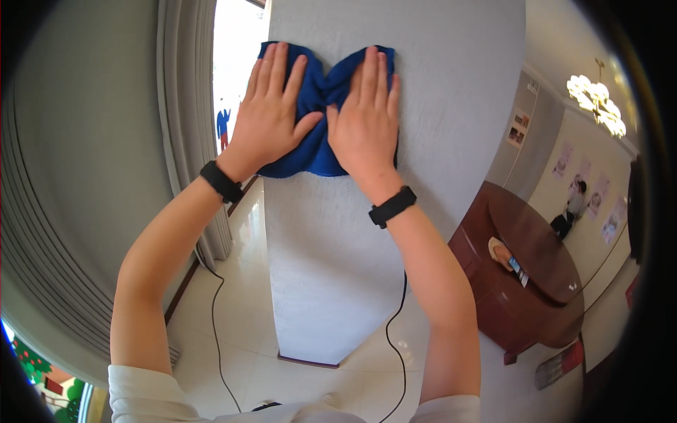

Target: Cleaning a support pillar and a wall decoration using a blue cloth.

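Both my arms reach up to a grey wall column [338,261]. A dark blue cloth [310,151] lies against its surface, bunched into a fold between my hands. My left hand [271,116] presses flat on the cloth's left part, fingers stretched upward and thumb pointing toward the middle. On the cloth's right part rests my right hand [367,127], also flat with fingers extended. The palms hide much of the cloth. A black band circles each wrist.
Grey curtains [185,92] hang at the left beside a bright opening. Black cables [217,331] trail from my arms over the tiled floor [247,296]. At right stands a dark red-brown wooden table [536,247] holding small items. Farther back, a person [571,208] is near a wall, below a lit chandelier [596,102].
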`<state>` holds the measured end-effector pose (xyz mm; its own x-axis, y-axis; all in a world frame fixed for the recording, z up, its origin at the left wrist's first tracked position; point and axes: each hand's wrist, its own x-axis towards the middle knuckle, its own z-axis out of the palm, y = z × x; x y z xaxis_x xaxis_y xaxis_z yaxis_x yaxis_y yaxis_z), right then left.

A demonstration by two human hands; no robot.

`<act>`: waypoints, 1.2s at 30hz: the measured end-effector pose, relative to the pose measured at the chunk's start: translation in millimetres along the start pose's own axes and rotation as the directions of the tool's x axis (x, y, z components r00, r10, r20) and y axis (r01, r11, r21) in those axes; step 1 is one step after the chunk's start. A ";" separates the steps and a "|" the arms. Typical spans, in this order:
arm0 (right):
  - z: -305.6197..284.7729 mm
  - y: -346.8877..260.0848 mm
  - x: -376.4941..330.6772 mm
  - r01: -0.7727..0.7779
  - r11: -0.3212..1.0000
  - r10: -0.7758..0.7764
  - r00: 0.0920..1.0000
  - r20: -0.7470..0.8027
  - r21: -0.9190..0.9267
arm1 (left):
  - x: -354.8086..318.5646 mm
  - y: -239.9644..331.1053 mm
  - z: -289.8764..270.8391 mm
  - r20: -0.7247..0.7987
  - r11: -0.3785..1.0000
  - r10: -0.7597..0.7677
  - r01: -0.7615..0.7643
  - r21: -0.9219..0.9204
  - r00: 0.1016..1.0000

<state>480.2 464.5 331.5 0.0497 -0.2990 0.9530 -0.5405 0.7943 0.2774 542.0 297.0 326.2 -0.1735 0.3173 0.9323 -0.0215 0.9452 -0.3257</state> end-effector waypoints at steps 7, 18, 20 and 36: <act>-13.9 3.5 -51.4 -0.096 0.992 0.094 0.995 0.029 0.083 | -42.2 32.9 -3.9 0.156 0.999 -0.004 -0.002 0.038 0.988; -45.4 95.3 -96.5 -0.204 0.976 0.197 0.977 -0.082 -0.082 | -37.7 137.3 15.6 0.215 0.989 0.124 -0.103 -0.106 0.969; -48.4 129.1 -83.1 -0.195 0.964 0.169 0.974 -0.149 -0.181 | -6.2 151.8 25.8 0.115 0.982 0.148 -0.132 -0.131 0.982; -33.5 137.9 -194.6 -0.347 0.931 0.321 0.926 0.198 0.116 | -48.6 206.6 56.6 0.253 0.964 0.060 0.010 -0.265 0.966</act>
<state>424.2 649.9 188.4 -0.2937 -0.1266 0.9475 -0.6174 0.7819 -0.0869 490.3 472.5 204.6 -0.4178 0.3433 0.8412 0.2383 0.9348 -0.2632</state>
